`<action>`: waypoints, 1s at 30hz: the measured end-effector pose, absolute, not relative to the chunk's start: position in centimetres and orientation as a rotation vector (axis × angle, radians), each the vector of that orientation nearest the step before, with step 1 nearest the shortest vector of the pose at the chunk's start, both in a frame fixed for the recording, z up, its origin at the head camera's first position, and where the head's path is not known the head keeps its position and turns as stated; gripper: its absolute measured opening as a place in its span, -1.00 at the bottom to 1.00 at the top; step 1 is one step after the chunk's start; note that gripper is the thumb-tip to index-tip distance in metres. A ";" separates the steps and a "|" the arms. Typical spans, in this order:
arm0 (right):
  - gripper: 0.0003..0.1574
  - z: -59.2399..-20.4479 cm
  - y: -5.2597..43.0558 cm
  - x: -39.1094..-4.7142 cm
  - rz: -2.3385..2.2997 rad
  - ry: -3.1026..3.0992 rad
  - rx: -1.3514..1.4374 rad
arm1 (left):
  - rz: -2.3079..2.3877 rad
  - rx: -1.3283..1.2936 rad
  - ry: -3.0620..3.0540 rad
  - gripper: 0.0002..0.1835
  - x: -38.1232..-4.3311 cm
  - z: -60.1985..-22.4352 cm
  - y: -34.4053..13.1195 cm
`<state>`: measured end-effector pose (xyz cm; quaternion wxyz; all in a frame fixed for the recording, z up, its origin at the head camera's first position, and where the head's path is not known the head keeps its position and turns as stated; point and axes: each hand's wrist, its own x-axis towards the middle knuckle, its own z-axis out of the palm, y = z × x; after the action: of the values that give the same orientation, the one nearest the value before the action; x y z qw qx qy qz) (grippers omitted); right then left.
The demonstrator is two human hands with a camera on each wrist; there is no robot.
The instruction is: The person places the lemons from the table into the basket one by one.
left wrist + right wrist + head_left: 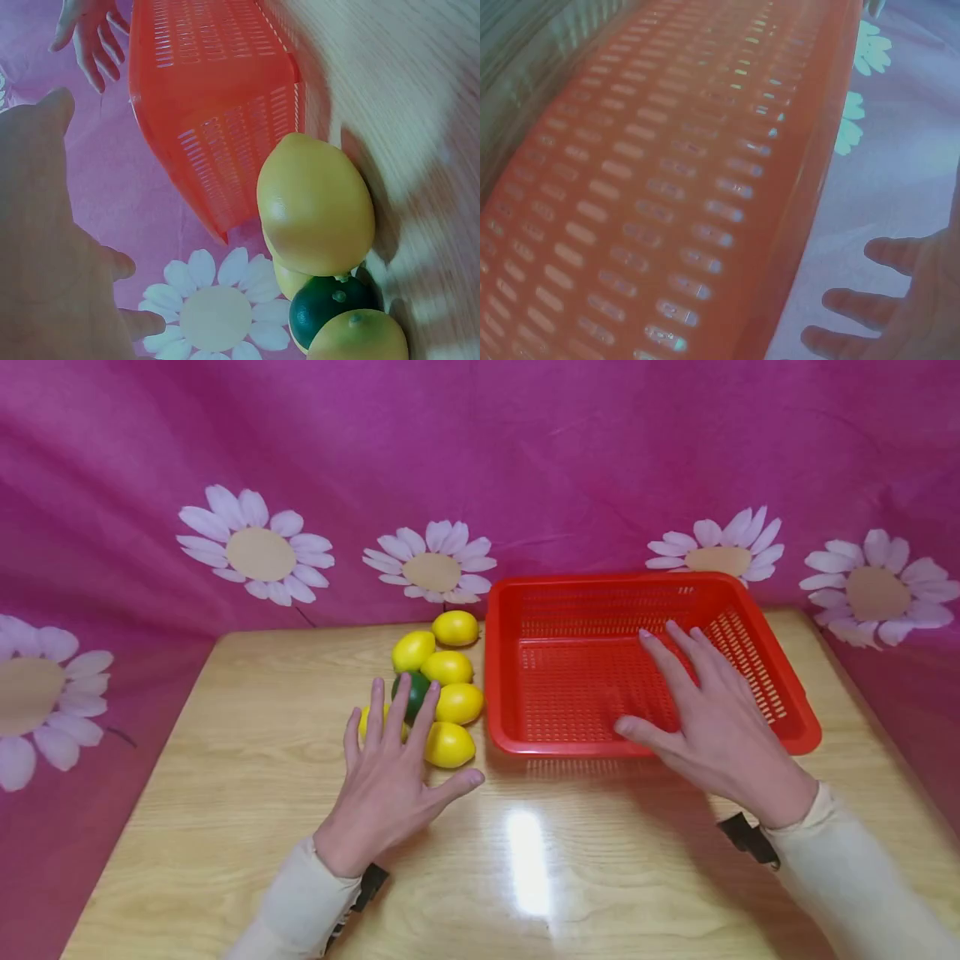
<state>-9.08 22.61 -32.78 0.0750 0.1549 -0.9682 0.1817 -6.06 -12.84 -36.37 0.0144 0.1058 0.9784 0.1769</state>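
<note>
Several yellow lemons [450, 745] lie in a cluster around one dark green, lemon-shaped fruit [409, 697], left of a red plastic basket [652, 748]. My left hand [386, 789] is spread over the near side of the cluster, its fingers partly covering the green fruit and one lemon in the head view. The left wrist view shows that hand apart from the nearest lemon [315, 206], holding nothing. Fingers spread, my right hand [720, 735] hovers over the right part of the basket. In the right wrist view its fingers [862, 307] show beyond the basket's slotted wall [630, 172].
The wooden table [247, 760] carries the fruit and the basket. A pink cloth with large daisies [261, 554] hangs behind and along the sides. The basket stands near the table's back edge, its inside showing only the slotted floor.
</note>
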 end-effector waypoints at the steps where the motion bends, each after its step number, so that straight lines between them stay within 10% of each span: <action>1: 0.24 -32.7 22.7 -9.2 0.547 -2.900 0.466 | 0.554 0.328 3.048 0.17 -6.0 -36.4 -12.8; 30: 0.20 -33.0 28.0 -12.3 0.672 -2.950 0.149 | 0.612 0.309 3.038 0.17 -6.8 -39.0 -13.8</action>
<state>-12.34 28.01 -33.05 0.0561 0.0492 -0.9723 0.2216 -6.78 -13.76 -39.02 0.0136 0.0991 0.9754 0.1966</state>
